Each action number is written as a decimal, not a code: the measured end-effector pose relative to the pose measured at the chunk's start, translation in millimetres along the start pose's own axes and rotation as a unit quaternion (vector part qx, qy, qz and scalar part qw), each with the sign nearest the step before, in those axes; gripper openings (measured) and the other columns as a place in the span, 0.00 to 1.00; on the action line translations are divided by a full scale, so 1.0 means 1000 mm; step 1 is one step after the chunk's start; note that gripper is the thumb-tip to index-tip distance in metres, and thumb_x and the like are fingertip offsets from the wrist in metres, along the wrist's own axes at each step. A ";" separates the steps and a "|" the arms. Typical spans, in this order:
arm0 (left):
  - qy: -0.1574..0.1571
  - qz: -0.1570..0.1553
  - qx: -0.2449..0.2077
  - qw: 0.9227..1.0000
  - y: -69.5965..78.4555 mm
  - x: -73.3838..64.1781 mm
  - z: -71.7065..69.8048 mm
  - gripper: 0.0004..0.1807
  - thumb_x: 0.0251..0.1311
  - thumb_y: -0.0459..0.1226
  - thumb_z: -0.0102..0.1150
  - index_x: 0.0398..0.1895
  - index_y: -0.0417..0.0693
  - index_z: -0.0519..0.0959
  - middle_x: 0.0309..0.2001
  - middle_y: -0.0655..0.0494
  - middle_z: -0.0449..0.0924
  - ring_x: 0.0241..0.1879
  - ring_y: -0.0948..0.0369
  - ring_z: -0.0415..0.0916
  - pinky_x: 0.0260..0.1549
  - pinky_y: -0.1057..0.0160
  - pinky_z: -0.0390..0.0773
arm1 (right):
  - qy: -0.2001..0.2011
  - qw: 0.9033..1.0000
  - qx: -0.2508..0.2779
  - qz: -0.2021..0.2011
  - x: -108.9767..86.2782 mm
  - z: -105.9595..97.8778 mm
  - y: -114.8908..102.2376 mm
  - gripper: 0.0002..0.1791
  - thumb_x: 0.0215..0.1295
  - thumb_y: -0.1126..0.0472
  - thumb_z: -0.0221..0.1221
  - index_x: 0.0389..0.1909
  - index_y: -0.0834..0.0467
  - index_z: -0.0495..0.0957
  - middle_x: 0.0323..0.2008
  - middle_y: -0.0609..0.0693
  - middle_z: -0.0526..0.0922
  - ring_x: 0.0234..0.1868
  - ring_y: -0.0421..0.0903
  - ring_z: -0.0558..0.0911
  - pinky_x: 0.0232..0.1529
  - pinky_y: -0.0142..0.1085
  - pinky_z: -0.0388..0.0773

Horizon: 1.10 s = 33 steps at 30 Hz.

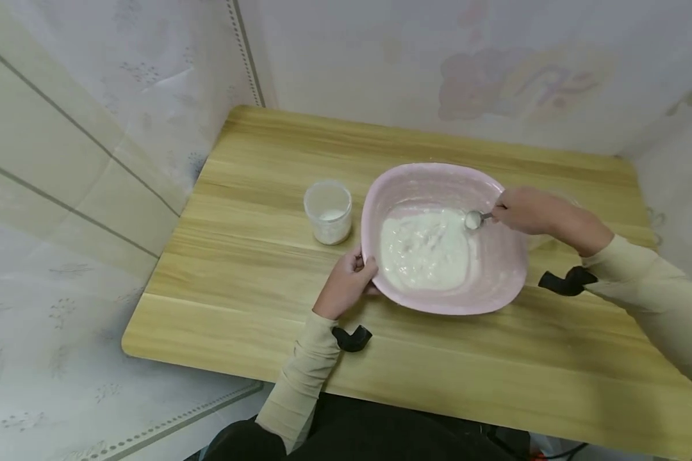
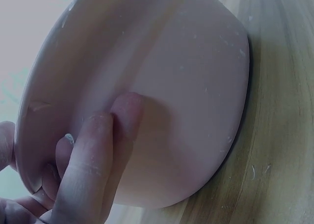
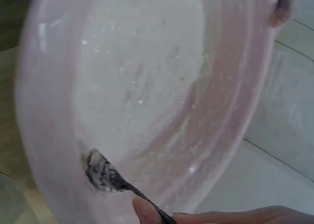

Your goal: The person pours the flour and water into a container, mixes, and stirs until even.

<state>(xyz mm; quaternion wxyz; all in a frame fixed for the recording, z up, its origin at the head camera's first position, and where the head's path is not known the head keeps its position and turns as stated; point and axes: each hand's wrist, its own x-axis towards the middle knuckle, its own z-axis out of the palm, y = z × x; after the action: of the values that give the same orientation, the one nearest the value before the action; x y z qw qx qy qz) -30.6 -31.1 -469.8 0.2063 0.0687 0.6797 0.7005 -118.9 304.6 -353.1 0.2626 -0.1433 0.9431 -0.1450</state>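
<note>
A pink basin [image 1: 446,302] on the wooden table holds a thick, lumpy white batter-like mixture [image 1: 427,250]. My left hand [image 1: 346,283] grips its left rim, thumb over the edge; in the left wrist view the fingers [image 2: 93,155] lie against the outer wall. My right hand [image 1: 527,210], at the basin's right rim, pinches the handle of a metal spoon [image 1: 474,220]. The spoon's bowl is inside the basin at the mixture's right edge. White residue coats the spoon [image 3: 104,172] in the right wrist view. Most of the right palm is hidden there.
A clear plastic cup [image 1: 329,214] with some white contents stands left of the basin. Something clear [image 1: 544,242] lies partly hidden behind the right forearm. The wooden table [image 1: 230,301] meets a patterned wall [image 1: 380,64] at the back.
</note>
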 end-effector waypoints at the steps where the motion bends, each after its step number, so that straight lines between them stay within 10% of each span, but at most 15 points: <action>1: 0.002 0.000 0.000 1.000 0.000 0.000 0.000 0.27 0.75 0.35 0.44 0.72 0.31 0.66 0.51 0.25 0.82 0.34 0.62 0.86 0.43 0.44 0.91 | -0.002 1.000 -0.004 -0.002 0.003 0.000 0.001 0.21 0.80 0.61 0.44 0.40 0.68 0.85 0.27 0.55 0.81 0.22 0.45 0.63 0.26 0.37 0.63; 11: -0.001 0.001 0.005 1.000 -0.002 0.000 0.001 0.26 0.76 0.34 0.45 0.72 0.30 0.66 0.50 0.24 0.82 0.33 0.62 0.86 0.43 0.44 0.91 | -0.043 0.997 0.063 -0.028 0.055 0.001 -0.010 0.27 0.82 0.62 0.41 0.18 0.59 0.72 0.22 0.53 0.82 0.14 0.39 0.51 0.18 0.31 0.58; 16: -0.002 -0.002 0.002 1.000 -0.002 0.001 0.005 0.25 0.76 0.34 0.45 0.70 0.30 0.67 0.49 0.24 0.82 0.32 0.63 0.86 0.42 0.48 0.92 | -0.043 0.995 0.014 -0.085 0.069 0.012 -0.041 0.24 0.83 0.60 0.42 0.37 0.65 0.85 0.34 0.61 0.87 0.17 0.40 0.58 0.25 0.35 0.64; 19: -0.010 -0.005 0.003 1.000 -0.001 0.001 0.006 0.24 0.76 0.34 0.45 0.70 0.30 0.67 0.50 0.23 0.81 0.32 0.64 0.86 0.42 0.49 0.92 | -0.053 0.990 -0.017 -0.130 0.064 0.027 -0.056 0.20 0.84 0.59 0.45 0.51 0.62 0.86 0.39 0.60 0.88 0.25 0.42 0.72 0.33 0.38 0.73; 26: 0.000 0.000 0.008 1.000 0.000 -0.001 0.002 0.26 0.77 0.35 0.45 0.73 0.31 0.65 0.51 0.26 0.82 0.34 0.61 0.87 0.43 0.48 0.92 | -0.128 0.976 -0.033 -0.172 0.028 0.045 -0.058 0.15 0.82 0.56 0.51 0.48 0.53 0.87 0.47 0.50 0.90 0.43 0.45 0.83 0.48 0.45 0.83; 33: 0.000 0.002 0.007 1.000 0.000 -0.001 -0.002 0.27 0.76 0.35 0.45 0.75 0.33 0.64 0.52 0.25 0.81 0.34 0.61 0.87 0.44 0.46 0.91 | -0.045 0.977 -0.089 -0.189 -0.003 0.030 -0.037 0.11 0.80 0.55 0.55 0.40 0.43 0.86 0.35 0.37 0.87 0.33 0.33 0.76 0.40 0.38 0.79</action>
<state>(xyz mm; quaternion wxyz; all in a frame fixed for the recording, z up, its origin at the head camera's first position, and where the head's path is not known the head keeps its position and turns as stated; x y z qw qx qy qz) -30.0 -33.0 -469.8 0.2044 0.0709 0.6847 0.6960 -93.8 265.6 -363.2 0.2589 -0.3484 0.8953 -0.1004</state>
